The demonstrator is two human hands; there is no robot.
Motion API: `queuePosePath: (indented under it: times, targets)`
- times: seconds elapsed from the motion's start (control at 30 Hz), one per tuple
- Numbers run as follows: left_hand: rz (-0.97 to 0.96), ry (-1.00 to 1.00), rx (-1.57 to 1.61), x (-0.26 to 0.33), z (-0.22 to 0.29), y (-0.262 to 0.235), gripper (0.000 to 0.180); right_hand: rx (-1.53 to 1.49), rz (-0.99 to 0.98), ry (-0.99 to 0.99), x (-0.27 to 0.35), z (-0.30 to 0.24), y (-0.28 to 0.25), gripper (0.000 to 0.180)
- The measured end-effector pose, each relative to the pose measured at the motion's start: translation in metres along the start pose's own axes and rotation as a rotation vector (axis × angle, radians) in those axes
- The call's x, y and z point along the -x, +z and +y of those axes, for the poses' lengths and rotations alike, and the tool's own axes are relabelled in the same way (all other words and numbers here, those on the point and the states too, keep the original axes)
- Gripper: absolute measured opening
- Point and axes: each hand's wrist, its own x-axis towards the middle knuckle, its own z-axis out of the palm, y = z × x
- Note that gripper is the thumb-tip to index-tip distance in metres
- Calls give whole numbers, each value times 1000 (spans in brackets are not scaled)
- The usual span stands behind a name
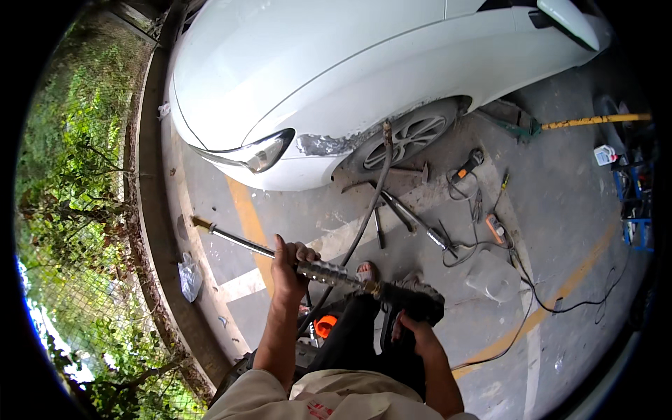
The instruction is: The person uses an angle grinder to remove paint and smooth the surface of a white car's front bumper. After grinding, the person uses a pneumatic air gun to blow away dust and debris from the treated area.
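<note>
A long tool (pixel 327 271) lies aslant across my front, with a black pistol-like body, a perforated metal sleeve and a shiny rod ending in a brass-coloured tip. My left hand (pixel 288 269) is wrapped round it where the rod meets the sleeve. Close to the black body at the other end, my right hand (pixel 413 334) has its fingers curled in at the grip, partly hidden. The rod tip points to the far left. Beyond the tool stands a white car (pixel 336 77), its paint scraped dark above the front wheel (pixel 409 136).
A long dark bar or hose (pixel 376 196) runs from the wheel toward my feet. Metal tools (pixel 420 224), orange meters (pixel 495 229) with cables, and a clear plastic container (pixel 493 275) lie on the floor. A yellow-handled jack (pixel 595 121) stands right; a low kerb (pixel 157 231) borders greenery left.
</note>
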Motion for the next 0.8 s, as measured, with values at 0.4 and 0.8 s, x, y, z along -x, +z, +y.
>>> queuePosePath:
  times: [0.4, 0.8]
  targets:
    - [-311, -529, -29, 13, -72, 7, 52, -797, -449, -131, 86, 114, -11, 45]
    - [-143, -655, -366, 6, -136, 29, 51, -1005, -225, -84, 75, 160, -32, 22]
